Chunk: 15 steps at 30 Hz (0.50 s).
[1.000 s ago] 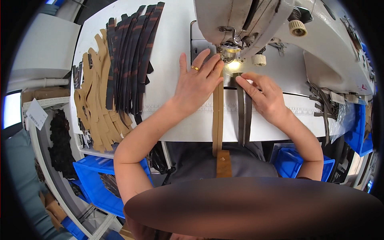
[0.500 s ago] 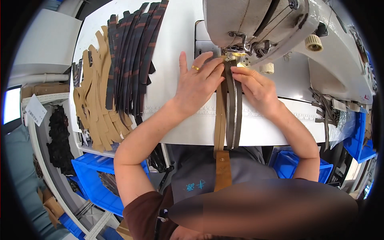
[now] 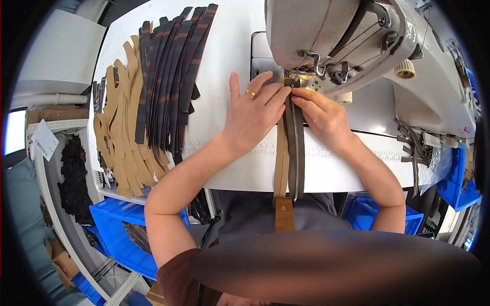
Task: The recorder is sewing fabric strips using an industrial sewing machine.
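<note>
Just in front of the sewing machine's (image 3: 316,33) needle area, both my hands meet at the upper end of a dark zipper (image 3: 294,148) with metal teeth. My right hand (image 3: 322,116) pinches that end between thumb and fingertips. A long tan strip (image 3: 281,163) lies along the zipper's left side. With its fingertips closed at the strip's upper end, my left hand (image 3: 254,113) keeps its outer fingers raised and wears a ring. Both lengths run toward me past the table's front edge. A brown tab (image 3: 284,214) with a round stud sits at the strip's near end.
Dark plaid strips (image 3: 171,81) and tan strips (image 3: 125,127) lie in piles on the white table (image 3: 229,171) to the left. More dark zippers (image 3: 414,148) rest at the right. Blue bins (image 3: 120,229) stand below the table. A ruler scale runs along its front.
My right hand has shifted left with the zipper's end, bringing it against my left fingertips. The zipper now lies closer beside the tan strip. My left hand has hardly moved.
</note>
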### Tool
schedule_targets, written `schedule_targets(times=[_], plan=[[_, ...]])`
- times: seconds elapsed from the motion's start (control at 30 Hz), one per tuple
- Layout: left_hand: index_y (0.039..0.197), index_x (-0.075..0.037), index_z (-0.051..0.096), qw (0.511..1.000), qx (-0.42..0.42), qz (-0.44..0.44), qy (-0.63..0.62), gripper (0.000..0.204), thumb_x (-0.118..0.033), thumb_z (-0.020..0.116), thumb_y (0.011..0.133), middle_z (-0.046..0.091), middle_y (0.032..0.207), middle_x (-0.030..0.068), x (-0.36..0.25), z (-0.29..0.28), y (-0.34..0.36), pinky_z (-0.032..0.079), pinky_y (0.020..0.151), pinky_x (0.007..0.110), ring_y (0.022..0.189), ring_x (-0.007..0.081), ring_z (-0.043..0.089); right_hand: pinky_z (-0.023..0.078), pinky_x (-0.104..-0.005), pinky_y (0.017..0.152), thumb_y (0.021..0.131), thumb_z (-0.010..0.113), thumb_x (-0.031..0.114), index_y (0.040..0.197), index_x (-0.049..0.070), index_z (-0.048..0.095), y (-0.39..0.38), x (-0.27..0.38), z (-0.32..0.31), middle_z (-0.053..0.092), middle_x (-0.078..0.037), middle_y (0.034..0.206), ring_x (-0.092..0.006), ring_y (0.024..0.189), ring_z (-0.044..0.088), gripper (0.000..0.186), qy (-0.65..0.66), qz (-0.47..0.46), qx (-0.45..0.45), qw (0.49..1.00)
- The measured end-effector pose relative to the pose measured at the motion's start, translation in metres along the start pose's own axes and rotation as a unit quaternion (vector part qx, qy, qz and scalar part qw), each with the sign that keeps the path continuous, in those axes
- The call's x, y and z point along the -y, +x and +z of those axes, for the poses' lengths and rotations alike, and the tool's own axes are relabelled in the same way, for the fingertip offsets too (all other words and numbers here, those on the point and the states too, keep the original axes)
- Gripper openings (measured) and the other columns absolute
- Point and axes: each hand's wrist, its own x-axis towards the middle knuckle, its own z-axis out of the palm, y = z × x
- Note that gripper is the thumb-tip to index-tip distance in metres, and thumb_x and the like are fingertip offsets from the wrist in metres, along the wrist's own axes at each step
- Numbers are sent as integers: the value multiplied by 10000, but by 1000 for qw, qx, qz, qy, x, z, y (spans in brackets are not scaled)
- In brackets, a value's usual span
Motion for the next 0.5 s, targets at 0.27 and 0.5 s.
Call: schedule_targets(times=[0.27,0.5], plan=[[1064,-128,684,1000,-7,19,19,286,-182,706,784,595,1120,-61,1,4,1,50,1101,598,1213,175,488,561,-340,735,726,671,-76,979,-24,659,0,-4,0,663,-121,1078,-278,900,674,259,-9,-3,10,1000],[1074,-146,659,999,0,17,31,330,-223,728,761,588,1116,-53,5,4,0,123,1041,673,1201,183,484,461,-379,817,769,690,88,1087,31,659,7,9,-13,631,-96,1140,-267,988,608,324,-51,-28,31,998]])
